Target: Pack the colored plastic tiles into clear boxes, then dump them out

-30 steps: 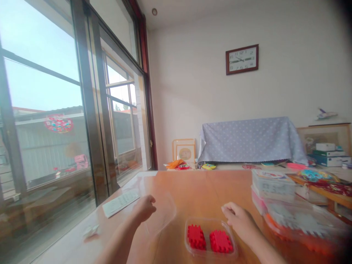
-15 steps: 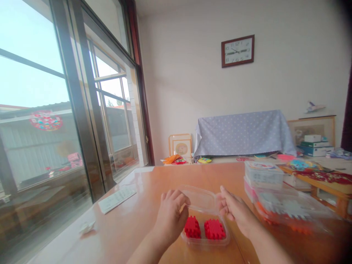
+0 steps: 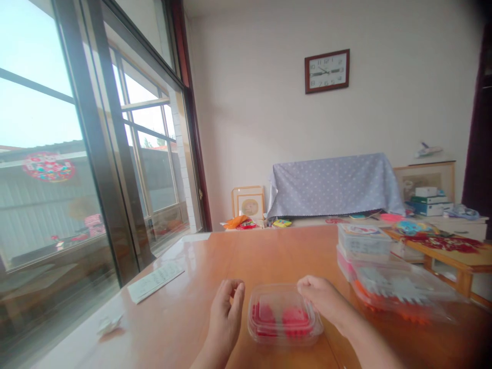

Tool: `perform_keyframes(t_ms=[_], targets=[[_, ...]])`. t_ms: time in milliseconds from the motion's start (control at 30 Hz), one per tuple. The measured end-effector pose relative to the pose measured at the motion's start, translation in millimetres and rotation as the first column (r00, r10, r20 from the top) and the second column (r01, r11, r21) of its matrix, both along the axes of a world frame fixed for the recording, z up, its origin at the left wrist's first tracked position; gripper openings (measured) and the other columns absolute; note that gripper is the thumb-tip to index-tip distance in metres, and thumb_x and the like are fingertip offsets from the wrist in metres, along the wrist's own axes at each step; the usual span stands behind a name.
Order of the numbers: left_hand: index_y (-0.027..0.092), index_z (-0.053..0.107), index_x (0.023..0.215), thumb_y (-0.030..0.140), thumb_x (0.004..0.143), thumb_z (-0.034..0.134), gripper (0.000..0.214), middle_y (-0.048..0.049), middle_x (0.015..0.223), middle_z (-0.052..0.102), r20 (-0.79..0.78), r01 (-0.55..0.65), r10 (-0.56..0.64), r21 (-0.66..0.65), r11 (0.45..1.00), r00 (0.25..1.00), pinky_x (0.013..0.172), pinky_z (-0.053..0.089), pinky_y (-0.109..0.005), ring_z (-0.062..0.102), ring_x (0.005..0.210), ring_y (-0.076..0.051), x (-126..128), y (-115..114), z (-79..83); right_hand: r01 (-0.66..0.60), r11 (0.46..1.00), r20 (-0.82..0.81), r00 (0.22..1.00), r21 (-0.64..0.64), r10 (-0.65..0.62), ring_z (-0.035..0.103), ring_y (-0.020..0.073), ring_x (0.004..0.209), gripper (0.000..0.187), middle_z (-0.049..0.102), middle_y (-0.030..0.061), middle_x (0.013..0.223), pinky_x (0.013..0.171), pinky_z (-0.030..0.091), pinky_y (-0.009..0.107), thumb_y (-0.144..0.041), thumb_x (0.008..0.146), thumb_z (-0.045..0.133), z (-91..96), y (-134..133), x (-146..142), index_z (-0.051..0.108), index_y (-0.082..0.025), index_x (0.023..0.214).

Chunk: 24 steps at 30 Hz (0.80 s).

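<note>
A small clear plastic box (image 3: 285, 335) sits on the orange wooden table (image 3: 265, 256) with its clear lid (image 3: 282, 300) on top. Two red toothed blocks (image 3: 280, 316) show blurred through the lid. My left hand (image 3: 226, 312) hovers just left of the box, fingers curled, thumb and forefinger nearly touching, holding nothing I can see. My right hand (image 3: 321, 300) rests on the lid's right edge, fingers bent down over it.
A stack of clear boxes with coloured pieces (image 3: 378, 271) stands to the right. A printed paper slip (image 3: 156, 281) and a crumpled scrap (image 3: 109, 324) lie at the left by the window. A covered piece of furniture (image 3: 332, 184) and a low table (image 3: 442, 243) are behind.
The clear lid has gone from my left hand, off to the left, onto the box of red blocks. My left hand has let go of it; my right hand now presses its edge.
</note>
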<state>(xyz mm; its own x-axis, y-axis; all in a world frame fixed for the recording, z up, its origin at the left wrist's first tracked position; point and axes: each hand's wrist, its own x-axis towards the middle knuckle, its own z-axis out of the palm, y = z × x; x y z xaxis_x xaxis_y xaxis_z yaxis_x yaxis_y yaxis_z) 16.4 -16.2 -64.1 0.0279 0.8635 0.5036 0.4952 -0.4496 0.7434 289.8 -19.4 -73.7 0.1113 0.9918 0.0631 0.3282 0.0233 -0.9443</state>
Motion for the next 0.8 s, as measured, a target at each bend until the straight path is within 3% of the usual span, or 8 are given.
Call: perform_keyframes(t_ms=[200, 433, 800], targets=[[0.02, 0.059, 0.077, 0.078, 0.085, 0.045, 0.061, -0.0021, 0.074, 0.061, 0.111, 0.084, -0.052, -0.305, 0.949, 0.992, 0.069, 0.046, -0.029, 0.058, 0.071, -0.019, 0.1, 18.5, -26.2, 0.061, 0.996, 0.181, 0.981, 0.073, -0.073, 0.055, 0.0153, 0.068, 0.02, 0.064, -0.0008, 0.069, 0.06, 0.037, 0.024, -0.035, 0.08, 0.056, -12.1, 7.2, 1.6, 0.067, -0.018, 0.077], [0.018, 0.061, 0.083, 0.075, 0.077, 0.059, 0.058, -0.0004, 0.07, 0.059, 0.29, 0.258, -0.146, -0.399, 0.88, 0.946, 0.06, 0.042, -0.026, 0.056, 0.065, -0.017, 11.4, 13.0, -29.4, 0.071, 0.991, 0.346, 0.932, 0.114, -0.107, 0.058, 0.0162, 0.067, 0.019, 0.065, -0.0004, 0.067, 0.062, 0.036, 0.025, -0.032, 0.082, 0.056, -28.8, 14.6, 0.0, 0.064, -0.019, 0.071], [0.02, 0.063, 0.086, 0.071, 0.073, 0.06, 0.053, -0.0004, 0.066, 0.059, 0.36, 0.316, -0.162, -0.427, 0.847, 0.919, 0.063, 0.048, -0.029, 0.059, 0.066, -0.019, 9.7, 30.3, -43.1, 0.048, 0.987, 0.44, 0.891, 0.152, -0.111, 0.058, 0.0169, 0.067, 0.027, 0.069, 0.0013, 0.069, 0.059, 0.031, 0.025, -0.033, 0.089, 0.053, -29.8, 11.1, -13.9, 0.061, -0.021, 0.066]])
